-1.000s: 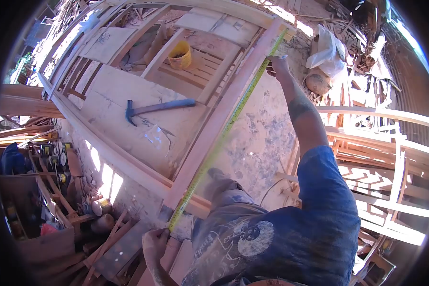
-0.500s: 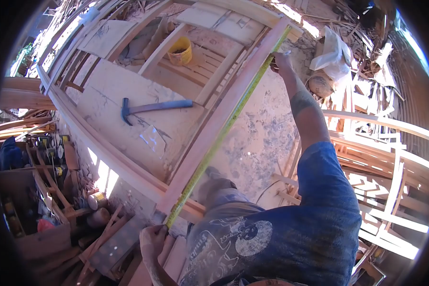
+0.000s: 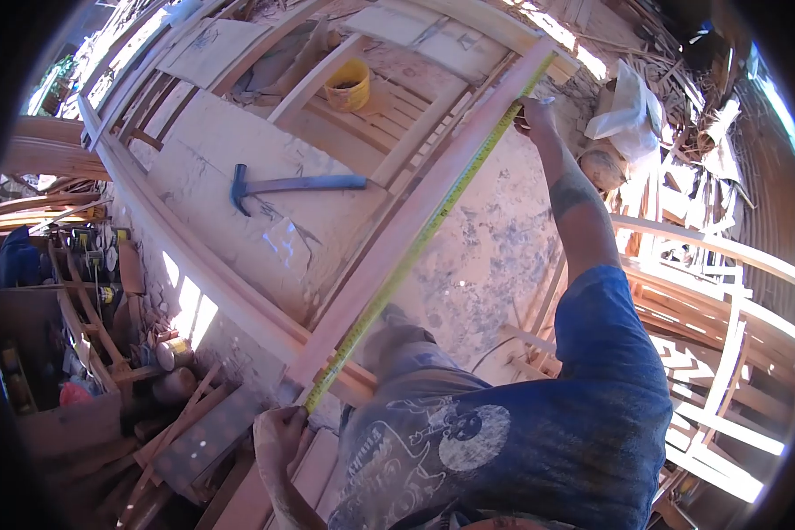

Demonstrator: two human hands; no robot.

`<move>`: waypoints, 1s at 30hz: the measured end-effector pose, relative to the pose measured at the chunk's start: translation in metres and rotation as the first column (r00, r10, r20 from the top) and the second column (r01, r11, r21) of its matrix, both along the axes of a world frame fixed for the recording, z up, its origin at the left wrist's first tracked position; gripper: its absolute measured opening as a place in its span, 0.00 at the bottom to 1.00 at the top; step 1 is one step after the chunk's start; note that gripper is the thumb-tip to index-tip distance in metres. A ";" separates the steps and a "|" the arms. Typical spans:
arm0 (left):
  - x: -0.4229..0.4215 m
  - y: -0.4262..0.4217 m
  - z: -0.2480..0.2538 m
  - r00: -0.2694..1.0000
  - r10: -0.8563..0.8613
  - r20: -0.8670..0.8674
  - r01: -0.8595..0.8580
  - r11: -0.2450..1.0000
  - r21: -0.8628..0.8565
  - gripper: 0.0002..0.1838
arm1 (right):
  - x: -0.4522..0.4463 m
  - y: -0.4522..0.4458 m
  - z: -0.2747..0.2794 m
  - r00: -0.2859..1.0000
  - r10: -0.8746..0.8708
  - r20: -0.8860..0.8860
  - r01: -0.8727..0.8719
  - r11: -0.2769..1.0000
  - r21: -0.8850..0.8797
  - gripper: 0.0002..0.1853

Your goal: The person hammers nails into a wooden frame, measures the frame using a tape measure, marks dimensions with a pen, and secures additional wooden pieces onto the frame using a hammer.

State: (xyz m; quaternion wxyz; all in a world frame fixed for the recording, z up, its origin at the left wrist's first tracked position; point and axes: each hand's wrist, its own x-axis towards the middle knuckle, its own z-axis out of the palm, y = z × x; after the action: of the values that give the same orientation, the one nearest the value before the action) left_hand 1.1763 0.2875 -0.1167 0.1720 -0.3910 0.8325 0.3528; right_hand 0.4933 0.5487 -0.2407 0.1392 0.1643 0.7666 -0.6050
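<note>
Along the plank [image 3: 426, 205] on the frame's right side, yellow tape measure [image 3: 443, 213] is stretched out, hands well apart: left hand [image 3: 279, 433] pinching the near end, right hand [image 3: 536, 120] gripping it toward the far end.

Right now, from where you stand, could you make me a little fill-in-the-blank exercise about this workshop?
The left hand pinches a long, yellow-green measuring ______.
It runs along a straight beam made of ______.
The striking tool lying on the pale board is a ______.
The bucket beyond that tool is coloured ______.

Missing words: tape; wood; hammer; yellow.
</note>
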 end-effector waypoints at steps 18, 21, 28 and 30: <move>-0.001 -0.008 -0.004 0.999 -0.013 0.047 0.014 1.000 -0.028 0.13 | -0.002 0.009 0.010 0.991 -0.073 -0.108 0.088 0.986 0.140 0.18; -0.006 -0.008 0.004 0.993 0.076 0.089 -0.080 0.996 0.044 0.13 | 0.028 -0.004 0.042 0.931 -0.023 -0.364 0.158 0.925 0.345 0.30; 0.004 -0.015 -0.003 0.988 0.059 0.146 -0.067 0.997 0.044 0.13 | 0.149 -0.083 0.095 0.708 0.532 -0.466 -0.643 0.757 -0.113 0.14; 0.005 -0.015 -0.005 0.992 0.031 0.123 -0.035 0.999 0.031 0.13 | 0.221 -0.118 0.102 0.630 0.631 -0.452 -0.760 0.621 -0.192 0.09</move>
State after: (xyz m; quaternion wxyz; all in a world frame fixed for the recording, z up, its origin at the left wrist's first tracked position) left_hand 1.1809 0.2724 -0.1212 0.2231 -0.4228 0.8079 0.3446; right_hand 0.7138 0.4310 -0.1386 0.2590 -0.2874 0.6535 -0.6506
